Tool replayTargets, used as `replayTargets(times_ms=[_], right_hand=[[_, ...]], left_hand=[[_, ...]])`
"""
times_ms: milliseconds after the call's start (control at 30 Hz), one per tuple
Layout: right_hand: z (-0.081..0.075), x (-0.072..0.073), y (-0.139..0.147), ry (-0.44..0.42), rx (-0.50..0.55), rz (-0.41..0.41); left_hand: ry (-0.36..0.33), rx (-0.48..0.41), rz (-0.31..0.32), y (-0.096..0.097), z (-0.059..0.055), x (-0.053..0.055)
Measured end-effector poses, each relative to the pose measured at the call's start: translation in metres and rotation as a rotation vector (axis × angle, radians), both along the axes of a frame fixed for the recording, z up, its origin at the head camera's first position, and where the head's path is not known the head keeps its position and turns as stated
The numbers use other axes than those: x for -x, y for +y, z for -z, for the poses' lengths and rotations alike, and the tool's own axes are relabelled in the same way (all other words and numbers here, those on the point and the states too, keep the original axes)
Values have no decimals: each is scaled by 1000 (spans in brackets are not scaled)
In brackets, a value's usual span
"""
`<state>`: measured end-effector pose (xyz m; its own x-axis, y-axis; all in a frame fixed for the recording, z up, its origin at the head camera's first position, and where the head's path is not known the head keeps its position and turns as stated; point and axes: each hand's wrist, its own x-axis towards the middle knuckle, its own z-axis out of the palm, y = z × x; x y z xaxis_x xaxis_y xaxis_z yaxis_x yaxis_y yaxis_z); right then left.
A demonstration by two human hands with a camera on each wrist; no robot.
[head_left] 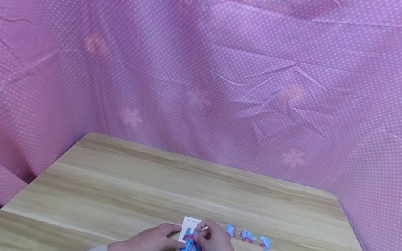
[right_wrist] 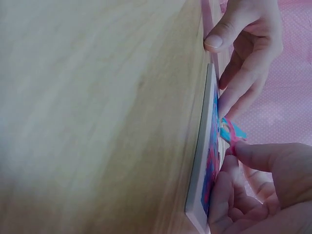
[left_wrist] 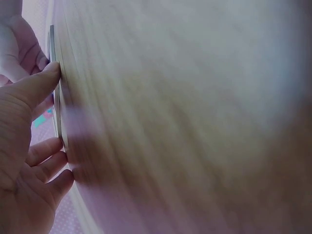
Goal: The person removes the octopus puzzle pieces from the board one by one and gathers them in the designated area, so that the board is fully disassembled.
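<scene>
- Fitting a puzzle piece (right_wrist: 235, 132) looks like your current step: your right hand's (head_left: 218, 245) thumb and finger pinch it above the puzzle tray (head_left: 189, 222).
- Your left hand (head_left: 147, 244) has its fingers spread, steadying the tray's left edge, I'd guess.
- Next move probably calls for lining up the tabs, then pressing flat.
- Tray's on the wooden table (head_left: 124, 195), long axis seemingly running away from you.
- Piece is tilted, blue part pointing off your thumb; can't tell its long axis, tbh.
</scene>
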<state>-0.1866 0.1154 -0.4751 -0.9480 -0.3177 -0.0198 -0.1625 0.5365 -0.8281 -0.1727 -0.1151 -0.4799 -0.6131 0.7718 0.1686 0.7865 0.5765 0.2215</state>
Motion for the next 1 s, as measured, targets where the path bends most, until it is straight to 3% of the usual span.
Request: replayTargets(times_ms=[233,533,833,1000], right_hand=[[1,0,10,-74,187,7],[-6,-6,42,-133,240,78],[0,-7,76,-98,182,96],[1,-8,80,-56,102,164]], left_hand=[[-38,22,-6,-1,0,1],[-64,35,-21,-1,-1,1],[-131,42,-40,-1,-2,2],[-115,35,-36,-1,-1,3]])
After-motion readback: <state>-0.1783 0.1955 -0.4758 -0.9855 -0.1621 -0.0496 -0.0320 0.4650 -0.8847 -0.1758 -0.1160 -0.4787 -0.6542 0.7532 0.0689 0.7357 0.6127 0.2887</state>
